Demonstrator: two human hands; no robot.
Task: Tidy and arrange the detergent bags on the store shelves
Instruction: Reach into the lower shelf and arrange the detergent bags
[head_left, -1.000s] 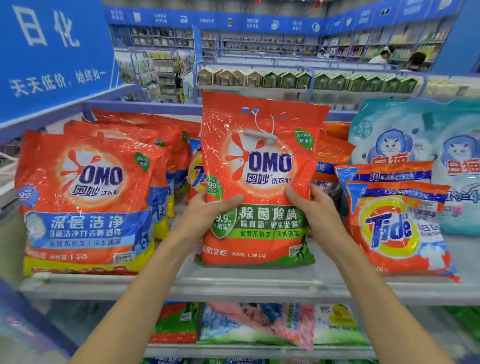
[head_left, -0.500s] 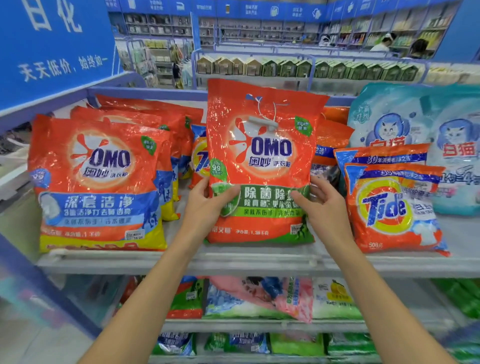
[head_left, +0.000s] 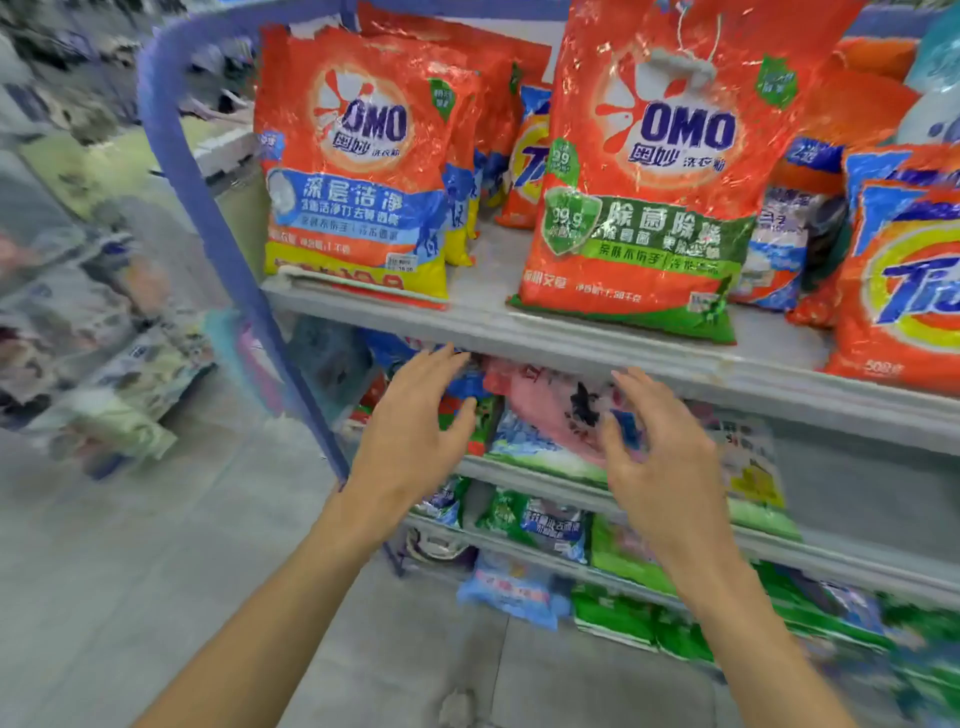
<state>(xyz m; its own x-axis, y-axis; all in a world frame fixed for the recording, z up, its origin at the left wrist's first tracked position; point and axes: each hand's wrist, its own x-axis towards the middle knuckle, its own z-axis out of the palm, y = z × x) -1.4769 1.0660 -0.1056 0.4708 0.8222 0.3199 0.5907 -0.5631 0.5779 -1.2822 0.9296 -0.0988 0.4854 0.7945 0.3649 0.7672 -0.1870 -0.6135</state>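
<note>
Fingers (head_left: 439, 366) spread and loose on left hand (head_left: 410, 431) & right hand (head_left: 660, 467), gripping nothing. Top shelf (head_left: 623, 356) looks done: blue-band OMO bag (head_left: 358, 171), green-band OMO bag (head_left: 649, 182), Tide bag (head_left: 904, 280) upright at front. Middle shelf (head_left: 550, 488) jumbled; pink bag (head_left: 545, 410) slumped between hands, prob. next.

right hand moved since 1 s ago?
Yes, down. The right hand was gripping the green-band OMO bag above the top shelf's front edge; now it hangs open below that edge, off the bag, near the pink bag.
</note>
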